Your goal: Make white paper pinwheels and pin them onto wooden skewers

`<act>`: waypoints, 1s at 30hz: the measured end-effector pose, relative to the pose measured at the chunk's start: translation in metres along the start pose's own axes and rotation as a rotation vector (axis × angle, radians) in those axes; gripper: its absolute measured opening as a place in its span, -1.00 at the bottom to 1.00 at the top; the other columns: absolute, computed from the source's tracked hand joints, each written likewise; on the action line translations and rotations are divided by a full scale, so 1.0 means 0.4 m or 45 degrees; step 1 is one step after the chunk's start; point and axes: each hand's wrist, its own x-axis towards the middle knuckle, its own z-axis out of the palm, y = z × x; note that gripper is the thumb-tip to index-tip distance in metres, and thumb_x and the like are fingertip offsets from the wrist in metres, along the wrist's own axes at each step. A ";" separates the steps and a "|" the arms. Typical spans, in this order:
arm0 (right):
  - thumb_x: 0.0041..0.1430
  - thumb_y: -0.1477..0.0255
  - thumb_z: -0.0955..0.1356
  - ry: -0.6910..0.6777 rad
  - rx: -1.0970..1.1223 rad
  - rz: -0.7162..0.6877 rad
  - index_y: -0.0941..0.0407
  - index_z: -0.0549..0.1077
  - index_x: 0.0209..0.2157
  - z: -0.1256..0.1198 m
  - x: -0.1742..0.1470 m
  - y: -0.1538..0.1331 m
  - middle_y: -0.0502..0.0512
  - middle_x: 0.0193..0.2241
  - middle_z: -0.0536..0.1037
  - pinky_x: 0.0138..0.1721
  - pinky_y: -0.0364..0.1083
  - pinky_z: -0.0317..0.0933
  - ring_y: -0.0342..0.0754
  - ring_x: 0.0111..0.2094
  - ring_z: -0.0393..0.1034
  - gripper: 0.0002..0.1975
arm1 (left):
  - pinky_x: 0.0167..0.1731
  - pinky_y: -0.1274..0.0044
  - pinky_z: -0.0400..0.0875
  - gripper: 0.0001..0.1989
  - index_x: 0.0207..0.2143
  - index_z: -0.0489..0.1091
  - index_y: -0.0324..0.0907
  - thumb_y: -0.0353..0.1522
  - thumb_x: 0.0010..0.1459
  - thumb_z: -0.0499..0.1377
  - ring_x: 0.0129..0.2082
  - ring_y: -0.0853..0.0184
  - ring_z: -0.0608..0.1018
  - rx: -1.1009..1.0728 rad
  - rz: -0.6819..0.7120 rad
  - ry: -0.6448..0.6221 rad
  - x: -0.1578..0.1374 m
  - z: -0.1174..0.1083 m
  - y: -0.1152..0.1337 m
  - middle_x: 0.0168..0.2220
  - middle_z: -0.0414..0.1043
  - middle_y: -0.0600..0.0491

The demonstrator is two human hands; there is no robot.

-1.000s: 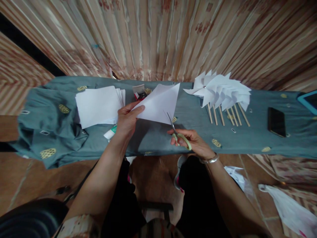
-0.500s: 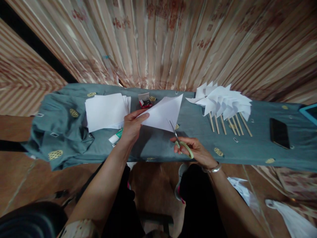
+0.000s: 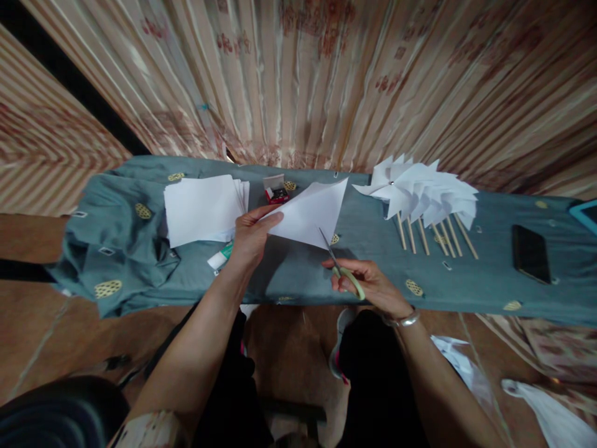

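Observation:
My left hand pinches a sheet of white paper by its left corner, thumb on top, holding it over the table. Scissors with pale green handles are in my right hand, fingers through the loops. Their blades meet the paper's lower edge near its right corner. Left of my left hand lies a stack of white paper. A green and white tube is partly hidden behind my left wrist. Beyond the held sheet sits a small open red box with small dark pieces inside.
Several white paper pinwheels on wooden sticks lie overlapped at the right. Farther right are a dark phone and a blue-edged object. A grey-green cloth covers the narrow table; a pleated curtain hangs behind it.
The view has shifted slightly, so the table things appear a little farther right. Both hands, the paper and the scissors keep nearly the same pose.

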 end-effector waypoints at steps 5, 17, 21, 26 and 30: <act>-0.02 0.25 0.50 0.005 0.012 -0.010 0.19 0.51 -0.01 0.000 0.002 0.005 0.01 -0.49 0.46 -0.42 -0.15 0.20 -0.19 -0.47 0.29 -0.47 | -0.42 0.53 0.42 -0.70 -0.42 0.60 -0.21 -0.36 -0.33 0.44 -0.54 0.39 0.53 -0.009 0.016 -0.007 0.000 -0.002 -0.002 -0.50 0.57 0.07; -0.04 0.26 0.51 0.024 0.056 0.049 0.20 0.52 -0.03 0.005 0.003 0.002 -0.01 -0.50 0.44 -0.44 -0.17 0.23 -0.21 -0.49 0.28 -0.47 | -0.43 0.54 0.42 -0.69 -0.42 0.59 -0.22 -0.35 -0.34 0.45 -0.54 0.39 0.53 0.005 0.013 0.011 0.002 -0.002 -0.002 -0.50 0.57 0.07; -0.05 0.26 0.51 0.030 0.064 0.069 0.19 0.53 -0.05 0.007 0.003 0.000 -0.04 -0.51 0.42 -0.46 -0.20 0.20 -0.25 -0.51 0.27 -0.49 | -0.43 0.55 0.41 -0.69 -0.42 0.59 -0.22 -0.36 -0.34 0.45 -0.54 0.40 0.53 -0.007 0.007 0.003 0.002 -0.002 -0.003 -0.50 0.57 0.08; -0.07 0.25 0.51 0.033 0.086 0.090 0.19 0.52 -0.05 0.009 0.003 -0.002 -0.06 -0.53 0.41 -0.45 -0.19 0.23 -0.24 -0.52 0.27 -0.47 | -0.44 0.54 0.41 -0.70 -0.43 0.59 -0.21 -0.36 -0.35 0.45 -0.54 0.39 0.53 -0.008 0.017 0.008 0.002 -0.002 -0.003 -0.51 0.57 0.08; -0.08 0.23 0.52 0.041 0.101 0.116 0.20 0.52 -0.04 0.010 0.003 -0.005 -0.05 -0.54 0.41 -0.44 -0.17 0.25 -0.23 -0.52 0.27 -0.44 | -0.42 0.54 0.42 -0.70 -0.43 0.59 -0.21 -0.36 -0.34 0.45 -0.53 0.39 0.54 -0.016 0.010 0.006 0.000 -0.001 -0.001 -0.52 0.57 0.08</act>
